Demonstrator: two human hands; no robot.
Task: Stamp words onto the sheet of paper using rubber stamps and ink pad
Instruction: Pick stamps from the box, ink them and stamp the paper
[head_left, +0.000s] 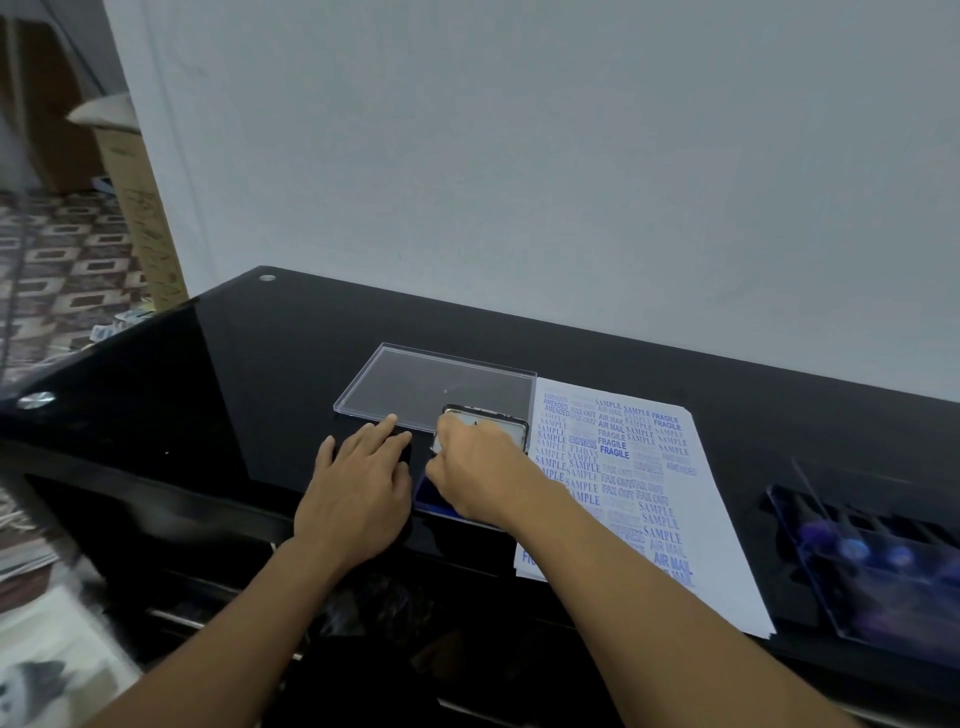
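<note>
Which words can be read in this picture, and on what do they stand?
"SAMPLE": sheet of paper, stamped many times
"FRAGILE": same sheet
"AIR MAIL": same sheet
"AMENDED": same sheet
"FAX OUT": same sheet
"EXPRESS": same sheet
Marks on cardboard box: too blurred to read.

Dim, flat light; glare on table L side; edges warped; stamp tray blurry.

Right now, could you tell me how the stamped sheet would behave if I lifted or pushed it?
Probably floppy and light: the sheet is thin and lies flat. It would likely slide easily on the glossy black table.
</note>
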